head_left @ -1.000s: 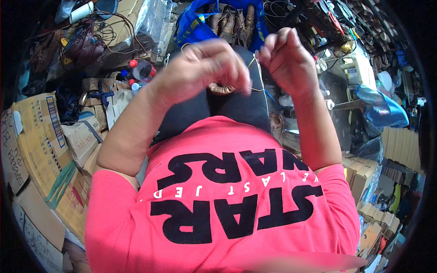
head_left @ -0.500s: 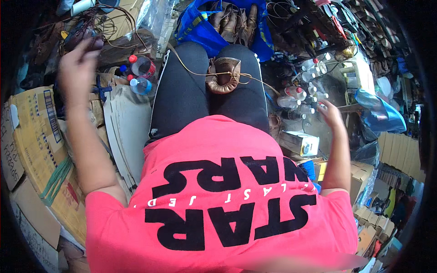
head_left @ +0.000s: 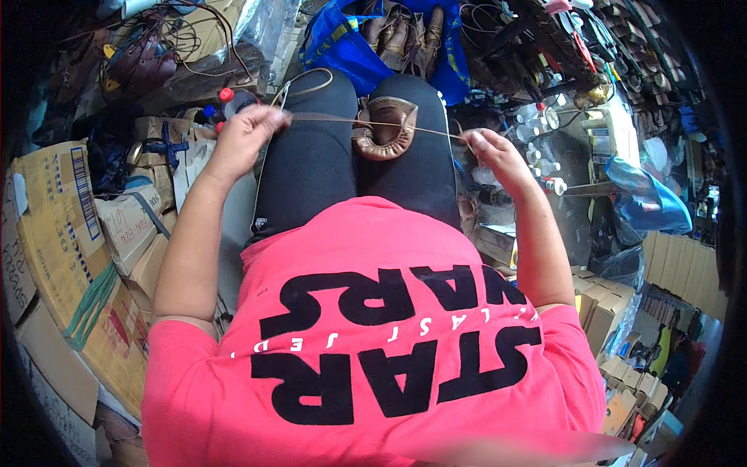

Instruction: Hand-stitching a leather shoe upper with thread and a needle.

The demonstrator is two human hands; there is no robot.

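A brown leather shoe upper [head_left: 383,146] with a puckered, gathered edge rests on my thighs, its opening facing up. A thin tan cord [head_left: 436,132] runs nearly straight across it, from one hand to the other. Left of the leather piece, my left hand [head_left: 247,136] pinches the cord between thumb and fingers, and a loose loop of it curls above that hand. On the other side my right hand [head_left: 498,158] has its fingers closed on the cord too. How the cord passes through the leather cannot be made out.
Beyond my knees stands a blue bag [head_left: 331,54] with brown leather pieces inside. Plastic bottles [head_left: 537,128] crowd the right side; red-capped bottles [head_left: 229,97] are partly behind my left hand. Cardboard boxes [head_left: 66,210] lie at the left, dark leather [head_left: 144,66] at the far left.
My left hand has come in from the far left and my right hand inward from the right. Both have taken hold of the cord, which lay slack and now is drawn straight.
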